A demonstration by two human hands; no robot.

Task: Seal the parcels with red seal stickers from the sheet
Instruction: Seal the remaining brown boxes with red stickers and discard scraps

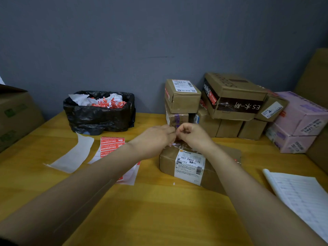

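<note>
both hands meet over the far edge of the parcel (188,167), a brown box with a white label lying on the table (159,213). the left hand (156,139) and right hand (193,137) touch at the fingertips. the right fingers are curled tight and the left are bent at the tips. what lies between them is hidden, so the hold cannot be told.

the sticker sheet (111,144) lies just left of the parcel, partly under the left forearm, with a white backing strip (74,153) beyond it. a black-bagged bin (99,114) of red and white scraps stands at the wall. stacked cartons (182,96) crowd close behind the parcel, pink boxes (300,121) to their right, a printed paper (301,196) at the near right, a large carton (16,112) at the left edge. open tabletop lies between the forearms and between bin and stack.
</note>
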